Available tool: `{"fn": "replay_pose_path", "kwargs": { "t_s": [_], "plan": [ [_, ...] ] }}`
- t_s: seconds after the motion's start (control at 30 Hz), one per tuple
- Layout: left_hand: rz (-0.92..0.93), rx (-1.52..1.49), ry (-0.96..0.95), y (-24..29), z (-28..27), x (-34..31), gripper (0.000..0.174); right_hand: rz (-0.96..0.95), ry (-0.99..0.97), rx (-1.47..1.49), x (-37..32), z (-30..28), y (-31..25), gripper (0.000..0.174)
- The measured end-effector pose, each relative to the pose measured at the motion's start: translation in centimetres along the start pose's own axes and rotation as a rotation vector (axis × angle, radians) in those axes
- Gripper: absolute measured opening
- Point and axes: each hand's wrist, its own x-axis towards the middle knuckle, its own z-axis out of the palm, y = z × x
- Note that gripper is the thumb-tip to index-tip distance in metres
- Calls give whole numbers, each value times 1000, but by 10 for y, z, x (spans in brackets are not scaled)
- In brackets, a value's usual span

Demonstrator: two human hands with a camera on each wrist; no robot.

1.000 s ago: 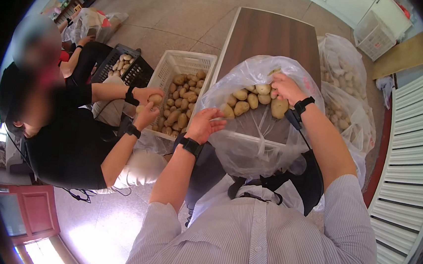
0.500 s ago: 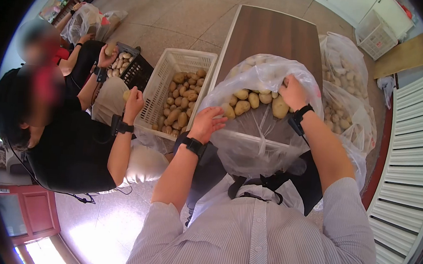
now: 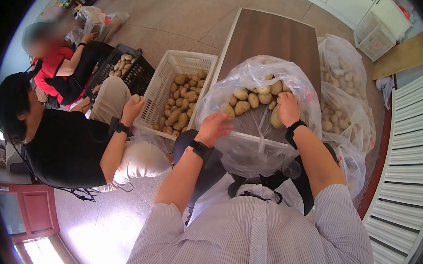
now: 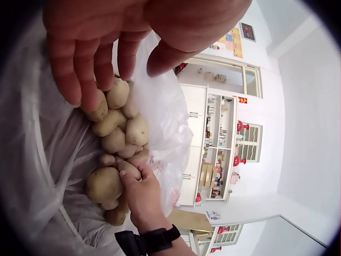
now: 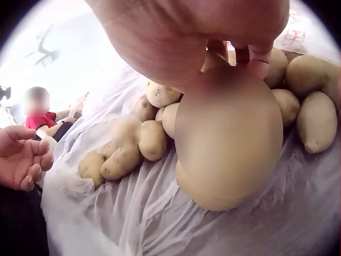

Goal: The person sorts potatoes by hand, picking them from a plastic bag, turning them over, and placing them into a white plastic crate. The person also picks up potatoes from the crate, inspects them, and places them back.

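Several potatoes lie in a clear plastic bag, its mouth spread wide on the table. Among those on the right, my right hand pinches a potato between thumb and fingers. A larger potato lies just in front of that hand and fills the middle of the right wrist view. My left hand hovers by the near left side of the bag, palm inward, fingers loosely spread and holding nothing. In the left wrist view its fingers hang over the potatoes.
Left of the table stands a white crate of potatoes, then a black crate with more. A person in black sits close on my left, holding a potato; another in red sits beyond. Filled bags stand to the right.
My right hand has left the bag's rim and come down onto the potatoes, with the bag mouth wider. My left hand shifted slightly right. The neighbour's far hand moved toward the black crate.
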Motion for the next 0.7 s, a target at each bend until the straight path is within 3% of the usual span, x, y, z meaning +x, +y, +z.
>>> {"fn": "replay_pose_path", "kwargs": {
  "t_s": [0.27,0.47,0.57,0.63,0.7],
  "plan": [
    [-57,44,-12,-18,10,-1,27,-3,39,167,-24,9,11,31],
    [-76,63,-24,-23,14,-4,31,-8,194,348,-33,2,-3,33],
    [-70,68,-51,-23,19,-10,36,119,146,526,-42,-3,-21,31],
    [-56,70,-74,-21,23,-14,40,545,-258,1344,-51,-11,-37,30],
    [-27,138,-90,-20,30,-16,47,588,-326,1437,-61,-8,-50,30]
  ]
}}
